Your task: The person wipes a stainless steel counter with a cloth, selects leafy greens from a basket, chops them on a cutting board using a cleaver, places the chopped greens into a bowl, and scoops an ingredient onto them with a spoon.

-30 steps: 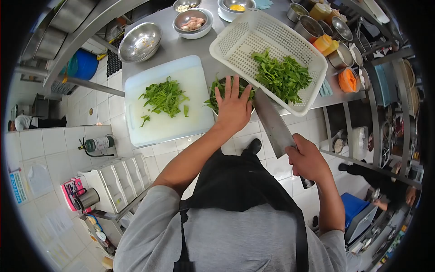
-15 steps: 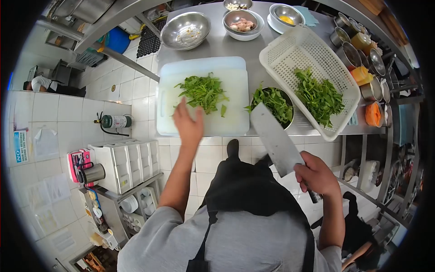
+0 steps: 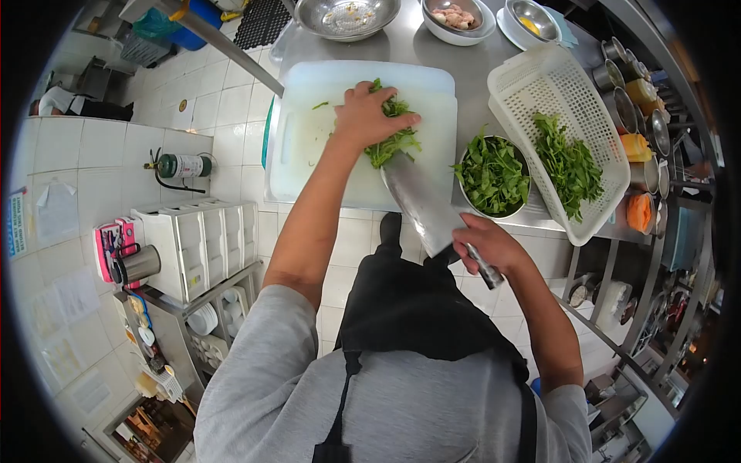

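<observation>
Left hand (image 3: pixel 369 117): fingers spread, cupped over chopped greens (image 3: pixel 394 144) on one cutting board (image 3: pixel 309 174).
Right hand (image 3: pixel 492 245): wrapped round the handle (image 3: pixel 484 266) of one cleaver (image 3: pixel 421 202).
Change: palm now on the pile, blade swung from beside the pot (image 3: pixel 528 194) to the pile's edge; greens seem gathered between them.
Greens: three lots, on board, in one pot, in one basket (image 3: pixel 532 73).
Metal bowls (image 3: pixel 347 28): three, along the bench's (image 3: pixel 472 89) far side.

Person's hands (image 3: pixel 367 117): 2. Cleaver (image 3: pixel 421 204): 1. Board (image 3: pixel 309 162): 1. Pot (image 3: pixel 528 185): 1. Basket (image 3: pixel 519 71): 1. Greens heaps (image 3: pixel 494 176): 3. Metal bowls (image 3: pixel 343 32), far side of table (image 3: pixel 401 48): 3, in view.
</observation>
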The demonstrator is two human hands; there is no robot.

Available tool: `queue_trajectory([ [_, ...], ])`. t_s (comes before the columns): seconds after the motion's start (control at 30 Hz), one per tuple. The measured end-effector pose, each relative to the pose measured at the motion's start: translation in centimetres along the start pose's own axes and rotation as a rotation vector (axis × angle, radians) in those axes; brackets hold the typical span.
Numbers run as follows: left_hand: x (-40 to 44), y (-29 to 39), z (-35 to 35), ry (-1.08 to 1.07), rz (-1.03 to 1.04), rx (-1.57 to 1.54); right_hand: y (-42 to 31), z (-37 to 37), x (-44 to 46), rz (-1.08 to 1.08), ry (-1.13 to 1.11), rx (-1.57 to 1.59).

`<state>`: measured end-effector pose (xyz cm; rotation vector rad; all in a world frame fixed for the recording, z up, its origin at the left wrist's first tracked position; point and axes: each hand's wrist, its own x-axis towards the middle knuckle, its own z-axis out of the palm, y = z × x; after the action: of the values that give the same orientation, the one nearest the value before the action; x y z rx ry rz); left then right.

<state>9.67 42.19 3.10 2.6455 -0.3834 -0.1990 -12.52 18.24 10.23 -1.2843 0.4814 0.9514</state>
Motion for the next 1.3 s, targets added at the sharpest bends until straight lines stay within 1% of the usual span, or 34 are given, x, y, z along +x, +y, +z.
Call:
queue_trajectory([
  [0.1,-1.3,0.8,0.7,-0.014,0.022,0.071,0.0,0.9,3.6,-0.029,0.0,0.133],
  [0.17,-2.2,-0.2,2.0,0.172,0.039,-0.03,-0.6,1.6,5.3,-0.05,-0.017,0.179],
  [0.2,-2.5,-0.7,2.6,0.265,0.049,-0.079,-0.7,1.8,5.5,-0.06,-0.031,0.16],
  [0.3,-4.3,-1.2,2.3,0.347,-0.001,-0.165,-1.1,2.4,4.5,-0.087,-0.026,-0.026],
  [0.4,-6.5,0.9,1.3,0.447,0.005,-0.188,-1.5,2.3,1.2,-0.109,-0.036,-0.174],
  [0.5,-8.2,5.3,0.5,0.492,0.059,-0.243,-1.5,1.6,-4.3,-0.121,-0.003,-0.164],
  [0.6,-8.8,10.1,2.0,0.517,0.2,-0.388,-0.2,-0.3,-10.0,-0.098,0.114,-0.166],
  [0.73,-8.1,16.5,5.0,0.398,0.31,-0.429,2.1,-3.2,-14.4,-0.086,0.227,-0.042],
  [0.83,-6.6,18.5,8.5,0.196,0.366,-0.378,3.5,-4.9,-15.3,-0.076,0.303,0.076],
  [0.87,-6.2,18.6,9.9,0.158,0.406,-0.304,4.0,-5.5,-15.9,-0.049,0.308,0.114],
  [0.93,-5.6,18.2,11.9,0.084,0.48,-0.149,4.7,-6.5,-18.2,0.024,0.319,0.094],
  [1.03,-5.6,18.7,12.4,-0.051,0.542,0.146,6.2,-8.0,-21.7,0.084,0.327,0.155],
  [1.07,-5.7,18.6,12.2,-0.165,0.571,0.237,6.8,-8.4,-22.6,0.088,0.33,0.179],
  [1.1,-5.7,18.6,12.5,-0.177,0.582,0.257,7.3,-8.8,-23.4,0.085,0.335,0.198],
  [1.13,-5.3,18.6,13.0,-0.177,0.595,0.281,7.6,-8.9,-23.6,0.043,0.343,0.247],
  [1.27,-4.6,18.8,13.3,-0.186,0.596,0.349,9.6,-10.2,-23.0,-0.097,0.302,0.271],
  [1.3,-4.3,18.9,12.7,-0.186,0.595,0.309,9.8,-10.5,-23.0,-0.123,0.299,0.254],
])
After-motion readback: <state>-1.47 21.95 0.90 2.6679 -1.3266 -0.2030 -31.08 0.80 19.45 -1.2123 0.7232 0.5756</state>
